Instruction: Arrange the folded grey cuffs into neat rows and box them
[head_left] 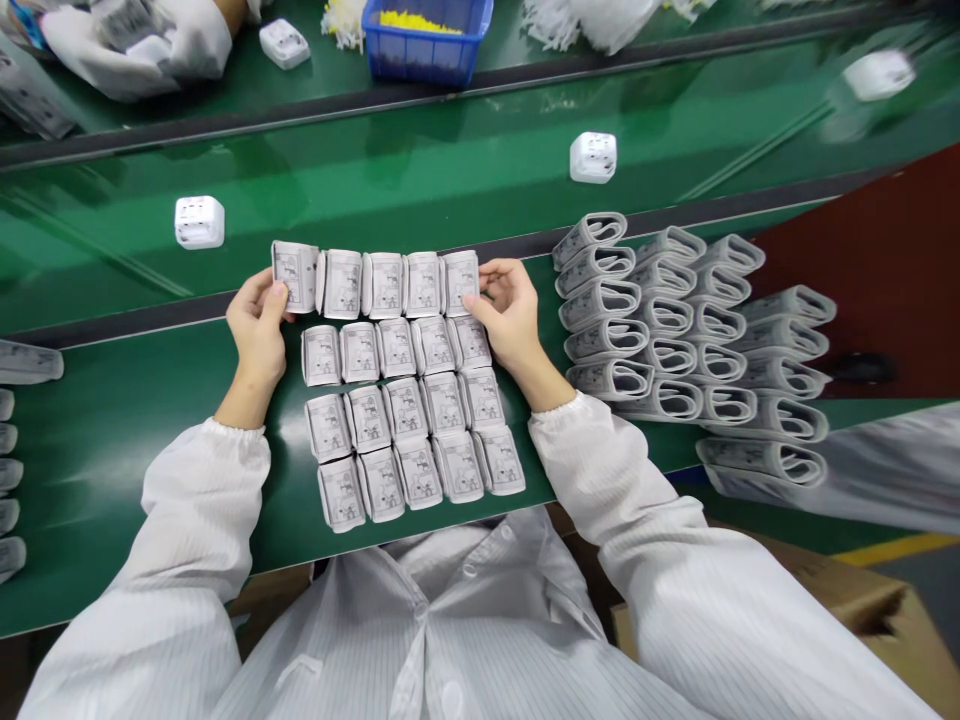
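Observation:
Folded printed leaflets lie in several rows on the green table in front of me. The farthest row of folded leaflets (pixel 384 285) is gripped between my two hands, one at each end. My left hand (pixel 259 325) has its thumb on the front of the leftmost leaflet (pixel 296 278), which sits slightly askew, with fingers behind it. At the other end, my right hand (pixel 511 310) pinches the rightmost leaflet (pixel 460 280) with thumb in front and fingers at its edge. Closer to my body, the nearer rows of leaflets (pixel 405 420) rest flat, untouched by either hand.
Stacked folded leaflets (pixel 667 320) stand on edge to my right; more leaflets (pixel 9 470) are at the far left. White plug adapters (pixel 199 222) sit on the green conveyor (pixel 390 160). Beyond are a blue bin (pixel 427 60) and a co-worker's gloved hand (pixel 142 55).

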